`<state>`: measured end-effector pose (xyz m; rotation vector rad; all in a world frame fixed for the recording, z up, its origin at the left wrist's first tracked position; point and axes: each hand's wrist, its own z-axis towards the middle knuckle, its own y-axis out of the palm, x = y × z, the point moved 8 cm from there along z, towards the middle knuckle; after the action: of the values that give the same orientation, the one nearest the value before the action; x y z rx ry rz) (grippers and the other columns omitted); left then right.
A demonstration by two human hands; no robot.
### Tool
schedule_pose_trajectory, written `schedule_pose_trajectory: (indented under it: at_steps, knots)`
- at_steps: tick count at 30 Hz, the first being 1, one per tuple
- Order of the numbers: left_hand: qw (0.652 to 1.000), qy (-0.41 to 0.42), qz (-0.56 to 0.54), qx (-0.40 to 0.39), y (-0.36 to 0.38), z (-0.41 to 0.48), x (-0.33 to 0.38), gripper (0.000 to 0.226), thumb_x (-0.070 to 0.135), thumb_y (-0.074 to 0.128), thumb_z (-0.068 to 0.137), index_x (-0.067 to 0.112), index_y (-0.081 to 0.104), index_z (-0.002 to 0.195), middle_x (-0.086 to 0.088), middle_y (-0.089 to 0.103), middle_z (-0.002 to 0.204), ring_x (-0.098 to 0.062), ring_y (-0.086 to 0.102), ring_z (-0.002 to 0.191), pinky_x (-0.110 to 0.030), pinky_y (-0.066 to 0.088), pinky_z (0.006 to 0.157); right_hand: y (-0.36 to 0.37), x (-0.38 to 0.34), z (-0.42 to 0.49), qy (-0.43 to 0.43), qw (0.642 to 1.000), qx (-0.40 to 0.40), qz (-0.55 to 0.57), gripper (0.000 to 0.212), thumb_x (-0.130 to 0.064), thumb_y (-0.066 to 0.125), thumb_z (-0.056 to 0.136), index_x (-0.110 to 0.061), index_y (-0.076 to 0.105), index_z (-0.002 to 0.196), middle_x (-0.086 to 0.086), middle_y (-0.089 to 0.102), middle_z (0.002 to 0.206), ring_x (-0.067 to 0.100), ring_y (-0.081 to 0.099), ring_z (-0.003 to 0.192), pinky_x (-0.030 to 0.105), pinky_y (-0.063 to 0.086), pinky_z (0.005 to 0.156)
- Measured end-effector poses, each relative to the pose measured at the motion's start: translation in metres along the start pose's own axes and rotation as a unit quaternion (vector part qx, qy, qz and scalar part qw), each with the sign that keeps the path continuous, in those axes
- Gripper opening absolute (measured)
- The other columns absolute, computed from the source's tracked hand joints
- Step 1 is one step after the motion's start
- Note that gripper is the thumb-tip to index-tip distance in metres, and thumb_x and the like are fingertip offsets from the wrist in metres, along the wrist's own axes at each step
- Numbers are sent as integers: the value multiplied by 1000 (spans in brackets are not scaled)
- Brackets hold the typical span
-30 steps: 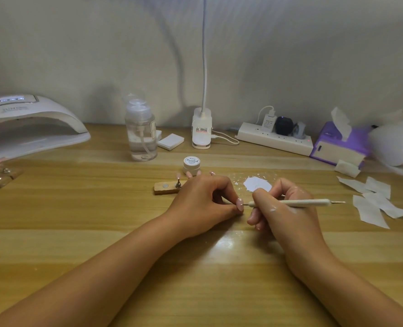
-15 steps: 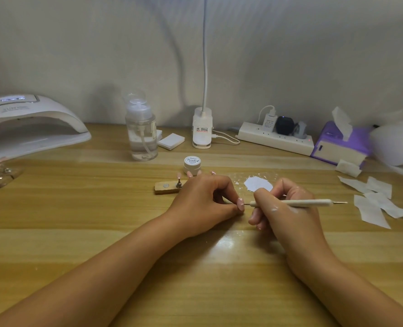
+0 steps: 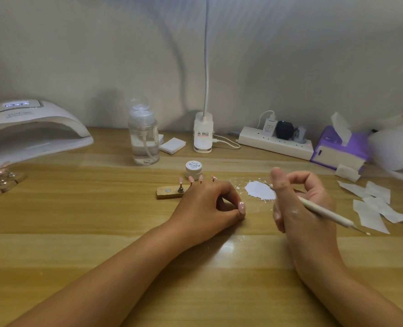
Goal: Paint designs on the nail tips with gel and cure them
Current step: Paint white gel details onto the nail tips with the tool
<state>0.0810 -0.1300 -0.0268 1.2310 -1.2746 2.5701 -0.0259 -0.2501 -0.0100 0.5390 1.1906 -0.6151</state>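
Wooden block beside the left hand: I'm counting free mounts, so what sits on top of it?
On the wooden block, a flat metal disc and an upright metal peg show. The left hand covers its other end, so anything there is hidden.

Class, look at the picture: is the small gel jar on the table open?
No, the gel jar stands with its printed white lid on.
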Motion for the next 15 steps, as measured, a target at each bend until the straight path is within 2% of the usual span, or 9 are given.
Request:
schedule_pose_trajectory:
  at_steps: [2,4,6,7,9,11,13,15]
  knots:
    - [1000,1,1,6,-1,-1,0,9,29,77,79,28,68,78,24,59,68,-4,56,71,6,20,83,3,-18,10,-64,996,-16,-59,26,-40,67,87,-17,58,90,1,61,55,7,53,44,18,43,41]
    - [1000,16,10,6,0,-2,2,9,30,76,79,26,69,81,17,60,85,-4,53,77,-18,38,90,20,-32,29,-110,983,-65,-135,13,-31,62,96,-18,62,95,-1,72,74,8,66,58,23,54,52]
    - [999,22,24,10,1,-2,4,9,32,74,80,26,68,84,13,61,92,-4,53,85,-31,43,90,48,-36,55,-120,958,-132,-224,15,-26,55,102,-18,65,95,-3,74,82,12,70,68,35,58,67]
    - [999,23,28,12,1,-2,5,9,33,73,81,27,68,85,12,61,93,-5,53,88,-32,44,90,66,-35,68,-124,936,-170,-282,15,-26,55,101,-17,66,94,-4,75,84,14,71,74,40,57,75]
    - [999,22,30,14,0,-4,4,7,35,71,82,30,68,85,14,62,94,-4,55,91,-34,47,87,102,-26,88,-113,875,-251,-397,10,-30,63,96,-20,66,98,-5,72,99,19,67,94,42,53,89]
    - [999,17,38,9,1,-5,3,10,38,69,83,29,70,87,16,63,96,-4,57,92,-34,50,84,131,-9,98,-76,821,-323,-465,26,-39,71,89,-22,63,107,-3,66,113,20,60,107,39,49,95]
    - [999,12,52,13,2,-4,2,14,42,67,83,30,69,88,18,64,96,-2,58,91,-31,51,82,152,5,100,-55,781,-367,-502,39,-46,74,84,-23,61,112,-2,62,116,19,57,107,38,49,94]
    - [997,10,67,21,1,-4,1,15,46,65,83,32,67,88,19,64,97,-1,56,91,-26,49,81,167,14,99,-65,749,-390,-532,41,-48,76,82,-23,61,111,-3,61,113,18,55,103,35,49,86]
